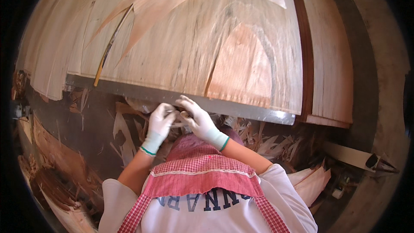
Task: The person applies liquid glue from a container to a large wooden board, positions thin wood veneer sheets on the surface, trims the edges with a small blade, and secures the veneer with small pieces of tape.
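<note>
Both my hands wear white gloves with green cuffs and meet just below the near edge of a table covered in wood veneer sheets (172,56). My left hand (161,120) has its fingers curled in, closed on something too small or hidden to name. Beside it, my right hand (197,118) bends its fingers and thumb toward the left one. Its fingertips are close to the grey table edge (233,107), and what they pinch cannot be made out. A reddish veneer patch (241,69) lies on the sheets in front of my right hand.
A thin stick with a yellowish end (103,60) lies on the veneer at left. Torn veneer pieces (168,0) rest farther back. A dark reddish strip (304,51) runs along the right. Veneer scraps (276,146) litter the space under the table, and a pale tube-like object (349,155) lies right.
</note>
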`<state>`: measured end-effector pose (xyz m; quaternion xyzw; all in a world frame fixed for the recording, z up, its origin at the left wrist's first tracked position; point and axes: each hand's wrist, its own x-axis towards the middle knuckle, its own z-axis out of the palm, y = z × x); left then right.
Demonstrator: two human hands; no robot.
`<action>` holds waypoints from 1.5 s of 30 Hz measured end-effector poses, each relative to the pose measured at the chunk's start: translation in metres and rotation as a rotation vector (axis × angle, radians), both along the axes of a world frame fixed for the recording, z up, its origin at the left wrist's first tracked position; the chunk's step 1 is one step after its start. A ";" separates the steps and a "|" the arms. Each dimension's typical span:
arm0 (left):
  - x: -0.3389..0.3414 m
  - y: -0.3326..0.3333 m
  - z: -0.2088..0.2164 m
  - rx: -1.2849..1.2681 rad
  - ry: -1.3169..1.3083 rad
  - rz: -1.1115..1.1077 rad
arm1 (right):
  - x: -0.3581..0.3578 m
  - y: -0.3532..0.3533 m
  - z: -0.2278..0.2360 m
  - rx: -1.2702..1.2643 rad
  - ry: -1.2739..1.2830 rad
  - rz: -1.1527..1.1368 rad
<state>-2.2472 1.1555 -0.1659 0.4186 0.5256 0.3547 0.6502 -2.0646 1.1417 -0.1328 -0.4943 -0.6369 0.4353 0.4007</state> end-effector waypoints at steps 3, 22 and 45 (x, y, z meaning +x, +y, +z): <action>0.086 0.030 0.051 0.246 -0.052 0.001 | 0.060 0.015 0.038 -0.232 0.165 -0.108; 0.346 0.221 -0.016 0.681 1.125 0.077 | 0.426 0.240 0.028 -0.299 -0.314 0.005; 0.383 0.276 -0.003 0.475 1.760 -0.691 | 0.352 0.289 -0.028 -0.349 -0.488 -0.140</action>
